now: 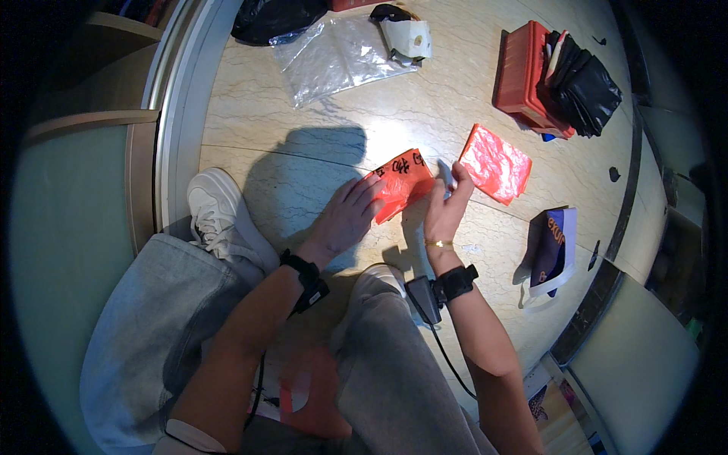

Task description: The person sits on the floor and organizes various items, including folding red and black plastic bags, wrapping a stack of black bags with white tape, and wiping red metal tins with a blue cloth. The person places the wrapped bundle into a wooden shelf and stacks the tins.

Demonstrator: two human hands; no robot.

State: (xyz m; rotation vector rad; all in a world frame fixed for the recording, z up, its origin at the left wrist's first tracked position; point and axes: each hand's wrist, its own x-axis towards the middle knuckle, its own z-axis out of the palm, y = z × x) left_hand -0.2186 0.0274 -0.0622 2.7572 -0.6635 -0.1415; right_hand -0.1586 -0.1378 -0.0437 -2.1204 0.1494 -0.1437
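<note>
A folded red plastic bag [408,181] with black writing lies on the floor before me. My left hand [346,215] rests flat over its left edge, fingers extended. At the bag's right edge is my right hand [446,207], its thumb and forefinger raised and apart; whether the thumb touches the bag cannot be told. A second folded red plastic bag [496,165], shiny on top, lies just beyond the right fingertips. Nothing is visibly gripped in either hand.
Several folded black plastic bags [586,91] stick out of a red plastic basket [517,74]. A dark blue paper bag [553,247] stands at right. A clear plastic bag [335,60], a white packet [408,40] and a black bag [278,20] lie farther off. My shoe [224,213] is at left.
</note>
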